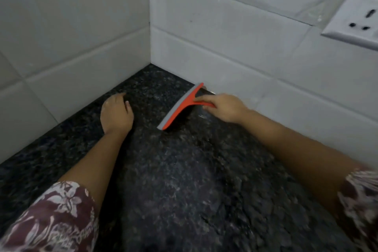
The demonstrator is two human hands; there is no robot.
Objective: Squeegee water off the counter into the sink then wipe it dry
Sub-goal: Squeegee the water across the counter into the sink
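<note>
A red squeegee (180, 107) with a grey rubber blade lies blade-down on the dark speckled granite counter (184, 180), close to the right-hand tiled wall near the corner. My right hand (223, 107) grips its red handle from the right. My left hand (116, 111) rests on the counter to the left of the blade, fingers loosely curled, holding nothing. A few wet glints show on the stone just under my right hand. No sink or cloth is in view.
White tiled walls (81, 37) meet at a corner behind the counter. A white electrical socket plate (356, 18) sits on the right wall, above and right of the squeegee. Patterned maroon sleeves cover both upper arms at the bottom of the frame.
</note>
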